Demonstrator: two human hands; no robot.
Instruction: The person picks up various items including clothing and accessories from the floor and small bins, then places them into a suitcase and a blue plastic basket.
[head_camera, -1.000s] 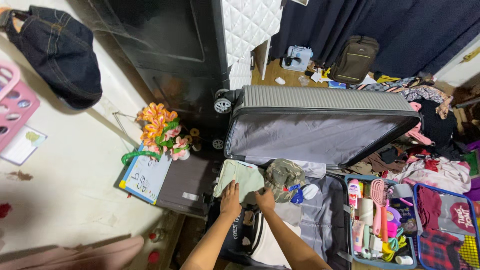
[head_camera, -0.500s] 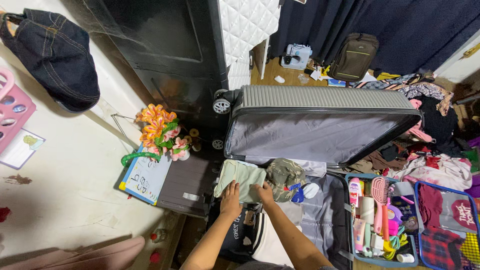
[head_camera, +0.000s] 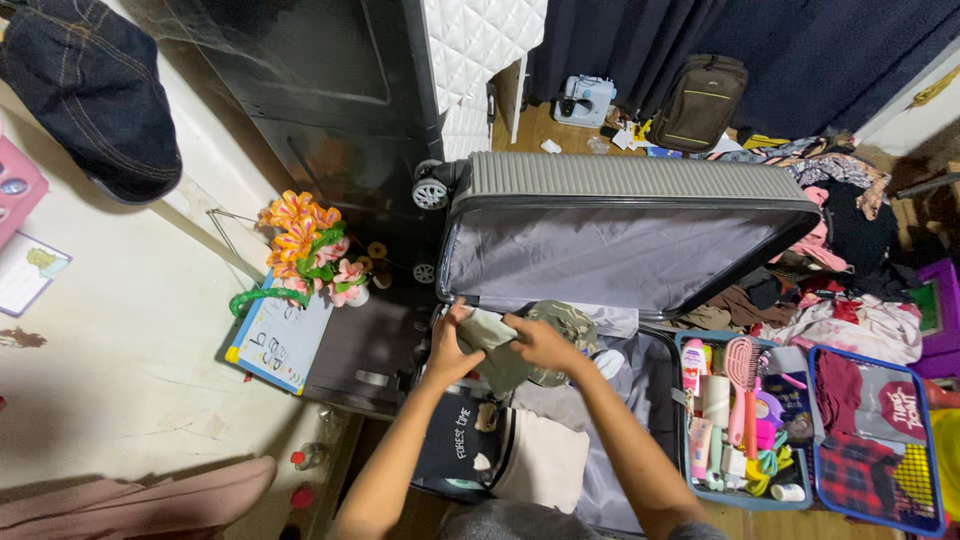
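Both hands on the green cloth at the back of the open case

Left hand (head_camera: 447, 350) grips the near-left edge of the cloth (head_camera: 492, 338), fingers curled over it; right hand (head_camera: 541, 342) lies on top w/ fingers closed round the fold, so both hold the cloth. Cloth sits in the case's (head_camera: 640, 440) lower half, right under the raised lid (head_camera: 620, 255), touching the camo cap (head_camera: 572, 325) on its right. To do it well, imo: keep the fold tight w/ both hands, press flat into the back-left corner, don't drag the cap along, keep edges clear of the lid rim. Black tee (head_camera: 455, 440) & cream top (head_camera: 545, 460) lie nearer the body; toiletry tray (head_camera: 690, 420) to the right, well apart from the cloth
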